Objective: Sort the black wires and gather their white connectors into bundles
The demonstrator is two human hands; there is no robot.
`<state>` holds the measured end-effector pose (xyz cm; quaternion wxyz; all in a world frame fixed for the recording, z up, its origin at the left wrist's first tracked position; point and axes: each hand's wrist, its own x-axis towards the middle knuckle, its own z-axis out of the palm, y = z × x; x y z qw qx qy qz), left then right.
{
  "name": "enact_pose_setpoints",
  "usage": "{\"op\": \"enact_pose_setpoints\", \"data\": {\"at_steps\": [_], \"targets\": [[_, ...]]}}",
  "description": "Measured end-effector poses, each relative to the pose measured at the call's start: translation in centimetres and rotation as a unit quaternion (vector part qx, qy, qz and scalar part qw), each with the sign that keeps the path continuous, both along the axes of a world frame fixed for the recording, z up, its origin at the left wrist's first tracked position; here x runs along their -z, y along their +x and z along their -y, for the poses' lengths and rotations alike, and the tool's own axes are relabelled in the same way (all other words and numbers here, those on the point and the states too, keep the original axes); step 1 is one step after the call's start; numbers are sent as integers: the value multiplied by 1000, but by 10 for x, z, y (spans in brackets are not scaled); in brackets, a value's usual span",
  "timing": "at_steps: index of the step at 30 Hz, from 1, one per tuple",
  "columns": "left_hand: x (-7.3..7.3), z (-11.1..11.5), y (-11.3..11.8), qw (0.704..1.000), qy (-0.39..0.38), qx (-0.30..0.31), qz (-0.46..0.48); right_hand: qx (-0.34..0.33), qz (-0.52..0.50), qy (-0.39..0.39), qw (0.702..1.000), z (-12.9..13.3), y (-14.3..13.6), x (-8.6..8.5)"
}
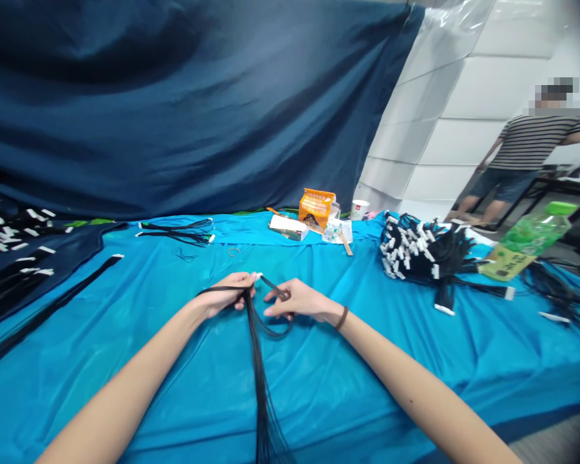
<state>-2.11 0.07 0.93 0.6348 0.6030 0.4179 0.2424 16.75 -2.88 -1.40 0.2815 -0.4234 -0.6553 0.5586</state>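
A bundle of thin black wires (258,367) hangs down over the blue cloth (183,367), with a small white connector (258,276) at its upper end. My left hand (229,295) pinches the bundle just below that connector, and some strands pass across its palm to the left. To the right, my right hand (294,299) has its fingers curled round a loop of the same black wires, which bends back toward the bundle. The tips of the right fingers are partly hidden by one another.
Black wire bundles with white connectors (408,248) are heaped at the right, beside a green bottle (529,241). More bundles (14,270) lie at the left. An orange box (316,209) and a paper cup (360,209) are at the back. A person (531,145) stands beyond.
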Motion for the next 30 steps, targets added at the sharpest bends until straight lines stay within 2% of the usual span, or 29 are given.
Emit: {"op": "enact_pose_setpoints", "data": {"at_steps": [3, 5, 8, 12, 16, 18, 24, 27, 30], "targets": [[2, -8, -5, 996, -7, -77, 51, -21, 14, -1, 1000, -4, 14, -1], [3, -12, -8, 992, -16, -88, 84, -12, 14, -1, 1000, -7, 20, 0], [7, -12, -8, 991, -40, -69, 110, 72, -22, 8, 997, -12, 25, 3], [14, -8, -1, 988, -46, -80, 127, 215, -94, 62, 970, -19, 25, 6], [23, -8, 10, 976, 20, -123, 179, 287, -122, 117, 943, -23, 24, 5], [26, -7, 15, 969, 22, -127, 210, 311, -130, 144, 930, -24, 23, 4], [27, -1, 20, 971, -76, -50, 220, 338, -124, 239, 902, -25, 23, 4], [25, 1, 19, 974, -97, 8, 205, 340, -93, 288, 890, -26, 22, 3], [24, 1, 18, 973, -104, 62, 195, 346, -73, 305, 884, -27, 21, 4]]}}
